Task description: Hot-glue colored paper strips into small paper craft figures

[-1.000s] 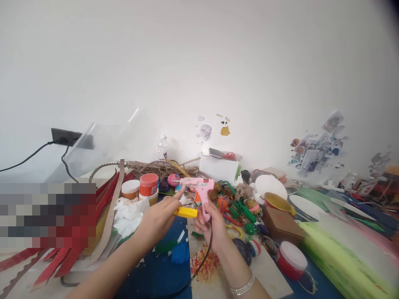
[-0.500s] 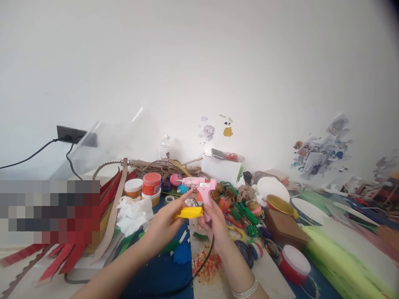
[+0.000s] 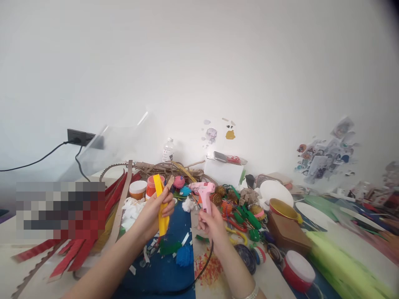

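One pink glue gun [image 3: 205, 192] sits in the right grip [image 3: 213, 222].

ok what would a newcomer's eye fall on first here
Probably the pink glue gun, held by its handle in the right hand near the middle of the view. Next, perhaps, the bright yellow strip in the left hand, then the red strips at the table's left.

Softly lit white wall [image 3: 174, 62] behind table [image 3: 165, 270]
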Demonstrator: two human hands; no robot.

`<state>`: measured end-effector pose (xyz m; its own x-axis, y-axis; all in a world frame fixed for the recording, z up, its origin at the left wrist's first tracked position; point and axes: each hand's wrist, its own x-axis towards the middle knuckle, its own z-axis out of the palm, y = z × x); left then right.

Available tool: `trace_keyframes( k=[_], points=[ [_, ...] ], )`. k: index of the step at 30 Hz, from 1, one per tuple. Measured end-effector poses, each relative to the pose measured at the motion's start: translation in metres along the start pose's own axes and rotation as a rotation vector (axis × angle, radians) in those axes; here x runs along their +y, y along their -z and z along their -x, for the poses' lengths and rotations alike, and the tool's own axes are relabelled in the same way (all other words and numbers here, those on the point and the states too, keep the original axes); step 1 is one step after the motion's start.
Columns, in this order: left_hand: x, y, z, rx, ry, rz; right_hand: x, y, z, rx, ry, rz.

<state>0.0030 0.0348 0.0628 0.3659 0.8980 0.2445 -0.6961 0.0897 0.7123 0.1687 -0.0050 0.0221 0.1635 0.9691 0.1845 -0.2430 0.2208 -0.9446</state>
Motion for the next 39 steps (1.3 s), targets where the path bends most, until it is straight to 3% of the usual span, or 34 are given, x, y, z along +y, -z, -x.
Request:
trace_keyframes(
  k=[4,10,13,21,28,39],
  points=[
    [-0.002,-0.001,0.000,0.007,0.039,-0.021,0.006,-0.001,-0.001,0.144,0.081,0.326],
    [-0.005,-0.001,0.001,0.001,0.045,-0.066,0.009,-0.005,0.000,0.006,0.031,0.249],
    [-0.007,-0.005,0.003,0.014,0.043,-0.088,0.014,-0.006,-0.001,0.011,0.022,0.302],
    [-0.018,-0.011,0.009,0.049,0.092,-0.155,0.022,-0.006,0.000,0.170,0.452,1.053],
    [-0.023,-0.013,0.012,0.042,0.159,-0.215,-0.002,-0.007,0.008,0.198,0.664,0.822],
    [-0.032,-0.019,0.018,0.009,0.081,-0.455,-0.001,-0.006,0.009,0.287,0.527,0.631]
  ],
)
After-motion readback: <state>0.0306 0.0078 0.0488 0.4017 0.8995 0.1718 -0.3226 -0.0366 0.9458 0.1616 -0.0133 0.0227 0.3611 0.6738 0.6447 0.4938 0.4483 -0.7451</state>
